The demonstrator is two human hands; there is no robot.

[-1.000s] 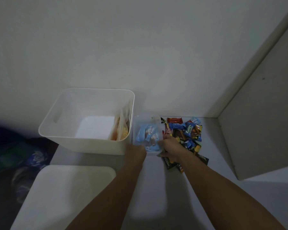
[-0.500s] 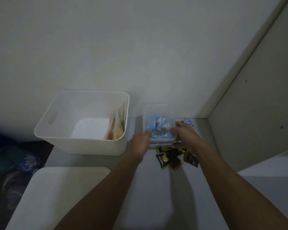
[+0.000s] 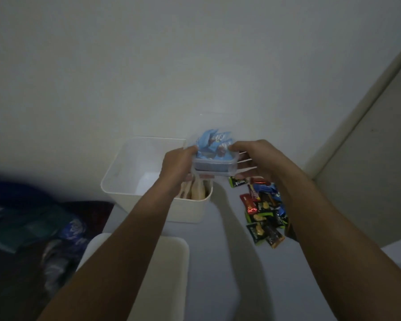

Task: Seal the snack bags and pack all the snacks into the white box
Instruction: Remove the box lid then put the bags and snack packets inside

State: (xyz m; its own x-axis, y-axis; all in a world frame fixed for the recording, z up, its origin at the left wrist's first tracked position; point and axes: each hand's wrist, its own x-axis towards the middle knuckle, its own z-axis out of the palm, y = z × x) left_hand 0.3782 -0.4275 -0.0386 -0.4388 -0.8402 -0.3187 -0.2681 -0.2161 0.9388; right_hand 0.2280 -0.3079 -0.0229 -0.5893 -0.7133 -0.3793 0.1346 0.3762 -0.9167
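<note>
- The left hand and the right hand each grip one side of a clear plastic tub, thumbs over its top rim and fingers curled beneath, so the load sits level between them
- The tub holds blue snack packets heaped above its rim; a two-sided hold looks like the way to keep them from tipping out
- It hangs in the air over the 3 o'clock edge of the white box, clear of the table, which suggests it is on its way in
- Inside the box, pale orange snack bags stand against the 3 o'clock wall, leaving the floor toward 9 o'clock free for the tub
- Loose wrapped snacks lie in a heap at 4 o'clock of the box, near it and not yet packed
- A flat white lid lies at 6 o'clock of the box, probably kept aside for closing
</note>
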